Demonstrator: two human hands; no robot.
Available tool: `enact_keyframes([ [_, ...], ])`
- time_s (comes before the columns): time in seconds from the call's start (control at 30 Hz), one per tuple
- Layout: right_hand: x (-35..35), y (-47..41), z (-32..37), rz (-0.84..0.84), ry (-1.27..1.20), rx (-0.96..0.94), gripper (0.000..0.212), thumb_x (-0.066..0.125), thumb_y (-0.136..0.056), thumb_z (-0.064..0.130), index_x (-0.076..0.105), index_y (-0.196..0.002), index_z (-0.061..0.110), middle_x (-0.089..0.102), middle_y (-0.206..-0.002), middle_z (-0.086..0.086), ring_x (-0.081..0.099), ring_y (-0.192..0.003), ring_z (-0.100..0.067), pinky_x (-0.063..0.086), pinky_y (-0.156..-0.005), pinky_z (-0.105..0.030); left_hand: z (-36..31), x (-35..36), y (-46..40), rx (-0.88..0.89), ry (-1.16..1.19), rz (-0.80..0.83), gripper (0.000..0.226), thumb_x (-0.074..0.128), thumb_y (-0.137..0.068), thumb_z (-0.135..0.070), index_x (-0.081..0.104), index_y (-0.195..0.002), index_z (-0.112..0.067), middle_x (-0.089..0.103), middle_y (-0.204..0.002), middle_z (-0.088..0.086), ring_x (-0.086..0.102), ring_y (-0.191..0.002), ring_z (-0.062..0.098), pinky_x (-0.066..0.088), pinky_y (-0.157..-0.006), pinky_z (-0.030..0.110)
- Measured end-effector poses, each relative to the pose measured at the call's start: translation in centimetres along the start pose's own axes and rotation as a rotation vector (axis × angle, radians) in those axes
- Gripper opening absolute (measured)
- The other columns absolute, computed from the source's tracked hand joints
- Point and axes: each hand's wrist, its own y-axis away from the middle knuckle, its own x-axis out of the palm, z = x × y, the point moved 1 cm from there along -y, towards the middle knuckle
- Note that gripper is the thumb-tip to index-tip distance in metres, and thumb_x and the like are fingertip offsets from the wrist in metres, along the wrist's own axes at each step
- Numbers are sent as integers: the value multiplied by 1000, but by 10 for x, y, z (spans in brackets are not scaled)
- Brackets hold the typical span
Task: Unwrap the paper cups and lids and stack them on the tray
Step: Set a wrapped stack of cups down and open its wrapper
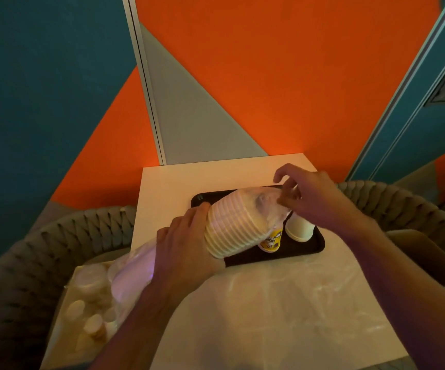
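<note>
The right hand [315, 198] pinched the plastic wrap [269, 202] at the far end of one sleeve of cups [232, 225], fingers curled. The left hand [186, 247] gripped the sleeve's near end, holding it tilted over one dark tray [315, 248]. Two cups stood upside down on the tray: one yellow cup [272, 241], one white cup [300, 228]. One table [178, 182] bore the tray.

Two hands [189, 244] [312, 198], one tray [309, 249], one wrapped cup stack [232, 225] — perhaps ten rims — two separate cups [300, 227] [271, 243].
</note>
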Motion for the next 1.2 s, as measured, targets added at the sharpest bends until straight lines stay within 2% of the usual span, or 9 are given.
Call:
enact_keyframes([
  [0.2, -38, -9, -34, -300, -151, 209, 12, 60, -100, 13, 64, -109, 21, 71, -91, 6, 68, -76, -10, 59, -75, -43, 7, -1, -7, -88, -21, -26, 96, 88, -57, -51, 36, -136, -32, 56, -124, -11, 60, -108, 16, 57, -85, 47],
  [0.3, -45, 5, -17, -491, -143, 140, 9, 59, -101, 20, 66, -106, 18, 67, -94, 6, 60, -76, -3, 52, -69, -27, 3, 2, -11, -95, -46, -46, 96, 87, -54, -50, 36, -134, -32, 57, -122, -9, 61, -106, 19, 56, -83, 49],
  [0.37, -42, 11, -1, -398, -118, 127, 26, 58, -99, 38, 68, -88, 17, 66, -76, 5, 57, -62, -2, 47, -60, -22, -2, 4, -13, -95, -56, -84, 94, 86, -55, -47, 37, -133, -32, 57, -121, -9, 60, -106, 20, 55, -83, 49],
  [0.43, -30, 15, 11, -68, -150, 279, 56, 49, -94, 63, 71, -79, 14, 69, -65, -2, 60, -54, -12, 51, -58, -33, -9, 6, -16, -92, -74, -128, 91, 86, -56, -45, 38, -132, -30, 58, -121, -8, 60, -107, 20, 54, -85, 49],
  [0.5, -16, 15, 15, 168, -332, 432, 60, 49, -92, 70, 74, -82, 16, 73, -67, -2, 58, -49, -11, 46, -54, -30, -17, 8, -18, -84, -93, -163, 90, 85, -58, -45, 38, -132, -29, 58, -123, -7, 59, -108, 20, 54, -86, 48],
  [0.7, 0, -12, 0, 40, -317, 470, 32, 57, -95, 22, 75, -72, 10, 70, -57, 1, 52, -46, -10, 36, -44, -23, -32, 16, -23, -78, -160, -150, 96, 85, -60, -47, 33, -138, -28, 54, -131, -4, 56, -117, 22, 50, -93, 47],
  [0.83, -29, -22, -8, 91, -300, 475, 31, 54, -99, 14, 73, -76, 4, 70, -56, -2, 50, -42, -12, 35, -43, -23, -31, 18, -26, -102, -186, -146, 96, 84, -61, -47, 30, -138, -27, 53, -130, -4, 55, -117, 22, 48, -91, 45],
  [1.07, -59, -35, -9, -52, -1234, 387, 28, 51, -103, 34, 67, -96, 12, 62, -77, -1, 54, -66, -15, 39, -60, -29, -37, 23, -33, -107, -122, -170, 98, 85, -61, -51, 33, -140, -26, 54, -132, -5, 55, -118, 19, 50, -94, 44],
  [1.2, -50, -18, -14, -75, -715, 454, 57, 66, -80, 67, 61, -117, 24, 60, -105, 3, 61, -92, -18, 49, -72, -34, -41, 22, -38, -116, -115, -192, 98, 84, -62, -52, 32, -142, -26, 53, -133, -4, 53, -120, 20, 47, -96, 47],
])
